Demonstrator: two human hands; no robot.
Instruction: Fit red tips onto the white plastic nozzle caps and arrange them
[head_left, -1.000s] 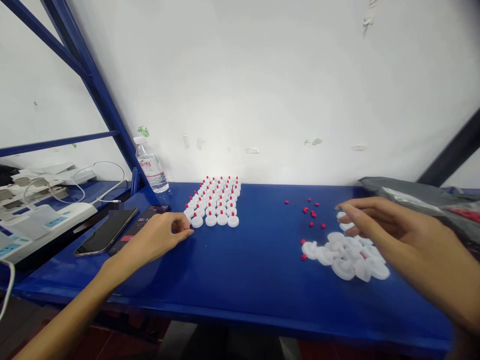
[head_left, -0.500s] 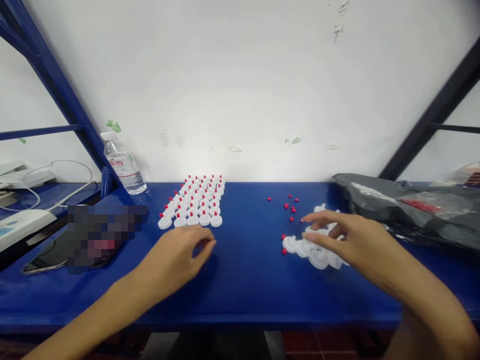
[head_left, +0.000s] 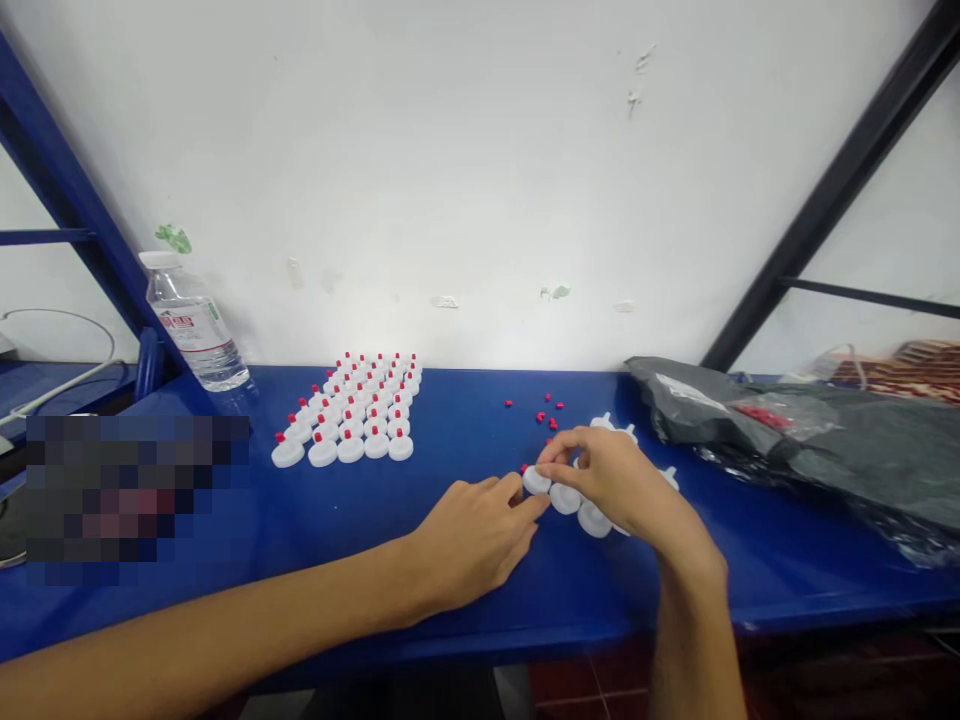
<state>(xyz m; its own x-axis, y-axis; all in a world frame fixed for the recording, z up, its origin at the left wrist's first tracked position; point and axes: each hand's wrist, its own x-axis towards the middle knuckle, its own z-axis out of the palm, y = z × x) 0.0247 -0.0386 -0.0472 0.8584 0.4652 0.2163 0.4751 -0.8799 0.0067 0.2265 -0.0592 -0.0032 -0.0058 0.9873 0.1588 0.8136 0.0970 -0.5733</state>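
Observation:
My right hand [head_left: 619, 480] reaches over a loose group of white round caps with narrow spouts [head_left: 595, 519], thumb and forefinger closed on the white cap [head_left: 535, 481] at the group's left edge. Beside that cap lies a small red tip [head_left: 525, 468]. Close against the same spot is my left hand [head_left: 480, 535], its fingers curled and pinched together; whatever is between them is hidden. To the left, white caps fitted with red tips [head_left: 350, 447] stand upright in neat rows. Several loose red tips [head_left: 553, 424] are scattered behind my right hand.
A water bottle [head_left: 196, 325] stands at the back left against the wall. A blurred-out dark area [head_left: 135, 500] covers the left of the blue table [head_left: 337, 540]. Black plastic bags [head_left: 787, 450], with a clear bag of red pieces [head_left: 765, 415], lie at right.
My left hand has moved right, from the rows of caps to the loose group. My right hand has come down and left, closing on a white cap. The view has shifted right.

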